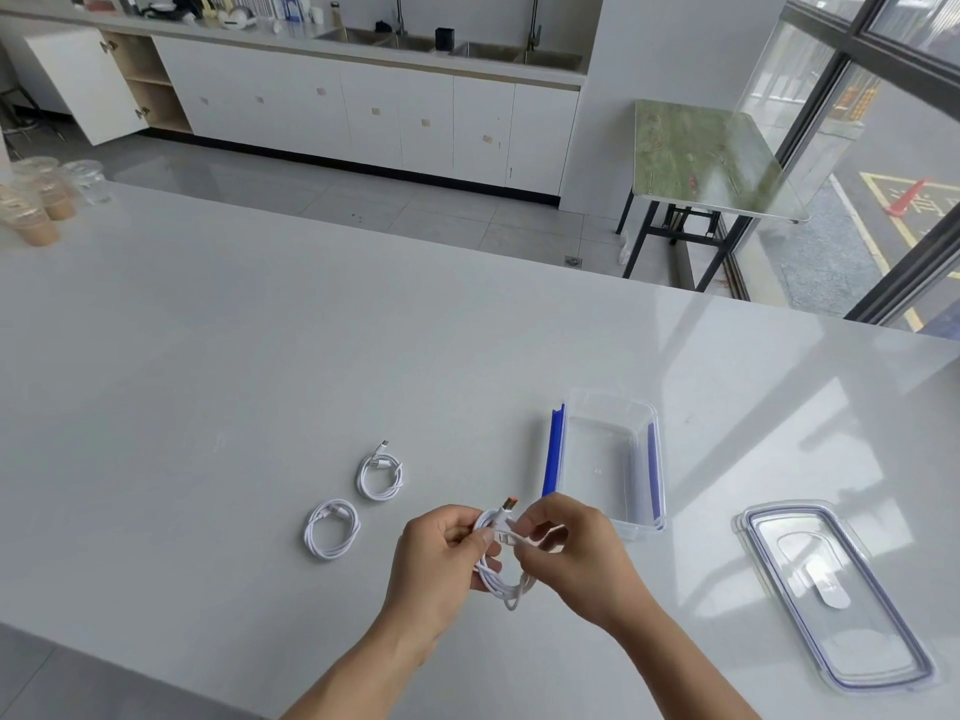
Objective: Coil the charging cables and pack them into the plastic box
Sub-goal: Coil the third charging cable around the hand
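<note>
White cable (496, 584), coiled, pinched between fingers (485, 536)

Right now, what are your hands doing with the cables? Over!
Left hand and right hand grip one cable. Far coil, near coil on table. Box open, empty; lid aside. Nothing in the way.

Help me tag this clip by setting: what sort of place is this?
Probably an office pantry or break room: sinks with taps in a long counter, white cabinets beneath, and takeaway drink cups on the big white table where the left hand and right hand hold a coiled charging cable.
</note>
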A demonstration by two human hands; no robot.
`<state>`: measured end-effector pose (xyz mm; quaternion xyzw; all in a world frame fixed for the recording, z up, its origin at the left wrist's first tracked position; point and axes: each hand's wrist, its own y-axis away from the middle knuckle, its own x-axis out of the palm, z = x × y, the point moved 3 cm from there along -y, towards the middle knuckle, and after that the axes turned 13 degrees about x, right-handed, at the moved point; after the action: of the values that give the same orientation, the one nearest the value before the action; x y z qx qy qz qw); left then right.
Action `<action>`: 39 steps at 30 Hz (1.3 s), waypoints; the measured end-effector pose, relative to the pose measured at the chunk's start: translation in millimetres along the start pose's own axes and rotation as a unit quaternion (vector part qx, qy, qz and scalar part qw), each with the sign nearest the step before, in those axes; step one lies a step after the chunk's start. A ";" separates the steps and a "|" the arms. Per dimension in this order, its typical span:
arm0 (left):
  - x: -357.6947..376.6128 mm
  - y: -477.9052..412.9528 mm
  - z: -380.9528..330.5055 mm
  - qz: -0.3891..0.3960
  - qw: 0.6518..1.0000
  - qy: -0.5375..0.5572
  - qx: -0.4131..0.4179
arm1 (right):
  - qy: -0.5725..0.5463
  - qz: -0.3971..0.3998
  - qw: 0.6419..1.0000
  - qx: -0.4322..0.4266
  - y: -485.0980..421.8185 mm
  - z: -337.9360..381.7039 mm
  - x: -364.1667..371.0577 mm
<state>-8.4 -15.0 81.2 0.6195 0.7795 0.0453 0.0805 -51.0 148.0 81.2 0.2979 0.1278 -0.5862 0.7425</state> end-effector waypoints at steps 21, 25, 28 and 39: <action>1.5 -0.1 0.2 -0.006 0.996 0.070 -0.058 | 0.145 -0.154 0.948 -0.239 10.3 1.4 14.5; 0.0 1.1 4.5 -0.024 0.998 0.033 -0.054 | -0.045 -0.157 0.976 -0.143 16.9 4.3 7.2; 3.3 3.9 6.9 -0.035 0.998 0.020 -0.037 | -0.332 -0.066 0.936 0.096 7.2 -1.0 6.9; 3.2 6.4 -2.1 -0.020 0.995 0.091 -0.033 | -0.344 0.141 0.914 0.165 12.7 0.5 11.9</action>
<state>-3.4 -10.4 84.1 0.5941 0.7939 0.1260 0.0306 -35.8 140.0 78.9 0.2107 -0.2773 -0.5545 0.7558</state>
